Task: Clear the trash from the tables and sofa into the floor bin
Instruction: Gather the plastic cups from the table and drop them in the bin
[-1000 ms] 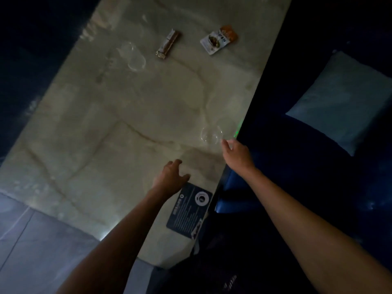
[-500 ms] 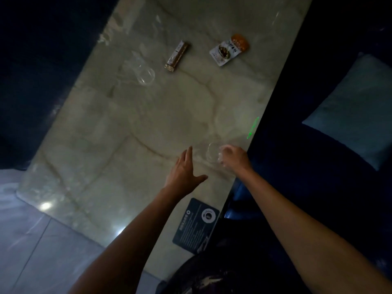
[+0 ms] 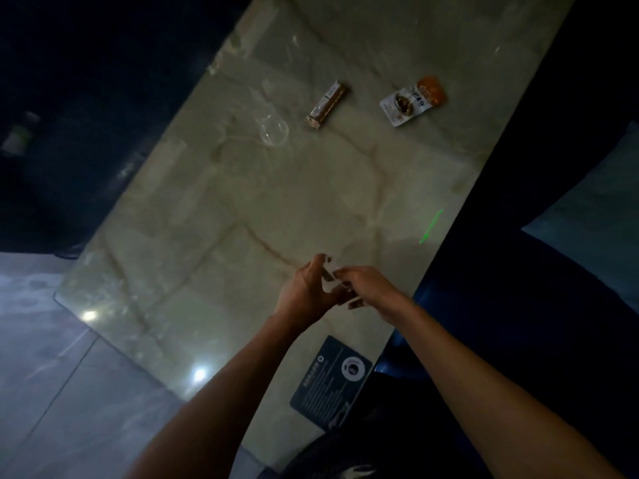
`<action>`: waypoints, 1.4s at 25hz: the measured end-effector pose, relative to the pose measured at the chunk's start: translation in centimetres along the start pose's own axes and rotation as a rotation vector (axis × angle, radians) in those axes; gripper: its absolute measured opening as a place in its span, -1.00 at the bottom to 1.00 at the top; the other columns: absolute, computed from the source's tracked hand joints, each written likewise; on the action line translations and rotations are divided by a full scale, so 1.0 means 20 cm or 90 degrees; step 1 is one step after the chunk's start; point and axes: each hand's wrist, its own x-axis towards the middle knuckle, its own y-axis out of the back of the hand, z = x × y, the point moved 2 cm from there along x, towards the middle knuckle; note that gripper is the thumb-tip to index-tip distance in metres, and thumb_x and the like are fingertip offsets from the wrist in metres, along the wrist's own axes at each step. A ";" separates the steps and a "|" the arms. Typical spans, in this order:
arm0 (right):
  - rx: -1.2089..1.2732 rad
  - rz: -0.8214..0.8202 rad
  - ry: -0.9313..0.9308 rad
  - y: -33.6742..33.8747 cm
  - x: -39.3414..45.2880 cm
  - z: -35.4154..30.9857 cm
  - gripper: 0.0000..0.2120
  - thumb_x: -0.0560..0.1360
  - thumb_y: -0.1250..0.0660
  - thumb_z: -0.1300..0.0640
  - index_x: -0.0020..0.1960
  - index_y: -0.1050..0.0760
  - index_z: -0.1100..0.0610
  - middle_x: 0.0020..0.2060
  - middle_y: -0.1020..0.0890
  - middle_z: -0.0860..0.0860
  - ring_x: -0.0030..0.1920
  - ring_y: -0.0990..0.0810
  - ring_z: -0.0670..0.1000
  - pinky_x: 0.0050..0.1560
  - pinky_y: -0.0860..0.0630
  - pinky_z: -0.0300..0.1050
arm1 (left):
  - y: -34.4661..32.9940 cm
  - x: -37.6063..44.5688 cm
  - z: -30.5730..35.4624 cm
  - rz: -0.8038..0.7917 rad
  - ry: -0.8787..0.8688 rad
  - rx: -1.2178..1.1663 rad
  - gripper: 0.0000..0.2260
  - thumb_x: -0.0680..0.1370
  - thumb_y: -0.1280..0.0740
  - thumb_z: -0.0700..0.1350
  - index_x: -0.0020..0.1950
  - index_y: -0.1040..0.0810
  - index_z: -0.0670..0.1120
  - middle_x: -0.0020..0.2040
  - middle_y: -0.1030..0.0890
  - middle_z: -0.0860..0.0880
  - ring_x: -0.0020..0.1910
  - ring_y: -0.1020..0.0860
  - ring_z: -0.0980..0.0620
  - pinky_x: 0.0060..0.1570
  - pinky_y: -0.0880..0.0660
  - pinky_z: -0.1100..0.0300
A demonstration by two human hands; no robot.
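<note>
A clear plastic cup (image 3: 330, 280) is held between both my hands over the near part of the marble table (image 3: 242, 209). My left hand (image 3: 306, 292) cups it from the left and my right hand (image 3: 368, 283) grips it from the right. Farther up the table lie another clear plastic cup (image 3: 271, 127) on its side, a brown snack bar wrapper (image 3: 326, 104) and a white-and-orange snack packet (image 3: 413, 100). The room is dim, so the held cup's outline is faint.
A dark printed card (image 3: 330, 382) lies at the table's near edge. A dark sofa (image 3: 539, 305) with a pale cushion (image 3: 594, 209) runs along the right. Grey tiled floor (image 3: 52, 375) is at the lower left. A green light streak (image 3: 430, 226) marks the table.
My right hand lifted the clear cup off the table edge and brought it left. My left hand rose from the table and closed around the cup from the other side.
</note>
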 end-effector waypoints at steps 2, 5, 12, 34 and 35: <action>-0.026 0.004 0.001 -0.02 0.02 -0.02 -0.70 0.46 -0.23 -0.13 -0.03 -0.65 0.00 -0.19 -0.74 -0.01 -0.18 -0.71 0.03 -0.11 -0.58 -0.01 | 0.01 0.00 -0.03 0.018 0.031 0.009 -0.46 0.42 -0.48 0.15 0.28 -0.39 -0.03 0.06 -0.65 -0.02 -0.03 -0.64 0.04 -0.12 -0.64 0.04; -0.040 0.039 0.003 -0.02 0.08 -0.08 -0.76 0.46 -0.25 -0.07 -0.04 -0.63 0.00 -0.15 -0.73 0.02 -0.21 -0.70 0.01 -0.15 -0.57 -0.06 | 0.04 0.02 -0.11 0.021 0.126 0.015 -0.50 0.39 -0.48 0.18 0.19 -0.38 0.03 -0.01 -0.63 0.02 -0.11 -0.61 0.06 -0.20 -0.61 0.08; -0.312 0.124 0.074 0.09 0.33 -0.27 -0.77 0.52 -0.25 0.05 0.01 -0.65 0.09 -0.01 -0.72 0.10 0.06 -0.66 0.12 0.11 -0.56 -0.03 | 0.18 0.12 -0.40 0.107 0.286 -0.077 -0.52 0.33 -0.57 0.00 0.13 -0.43 -0.05 -0.03 -0.61 -0.06 -0.26 -0.52 0.15 -0.41 -0.32 0.41; -0.352 0.280 0.287 0.09 1.21 -1.36 -0.09 0.24 -0.52 -0.25 0.42 -0.29 0.15 0.30 -0.52 0.15 0.27 -0.51 0.15 0.24 -0.47 -0.02 | 0.18 0.38 -0.69 0.102 0.368 0.033 -0.48 0.35 -0.49 0.19 0.08 -0.46 -0.14 0.30 -0.49 -0.27 0.25 -0.50 -0.34 0.03 -0.54 -0.07; -0.331 0.267 0.275 0.07 1.24 -1.38 -0.08 0.24 -0.54 -0.22 0.44 -0.28 0.14 0.31 -0.52 0.15 0.28 -0.51 0.14 0.25 -0.47 -0.02 | 0.17 0.38 -0.70 0.091 0.374 0.045 -0.46 0.36 -0.47 0.20 0.11 -0.45 -0.14 0.39 -0.41 -0.29 0.32 -0.44 -0.36 0.08 -0.54 -0.10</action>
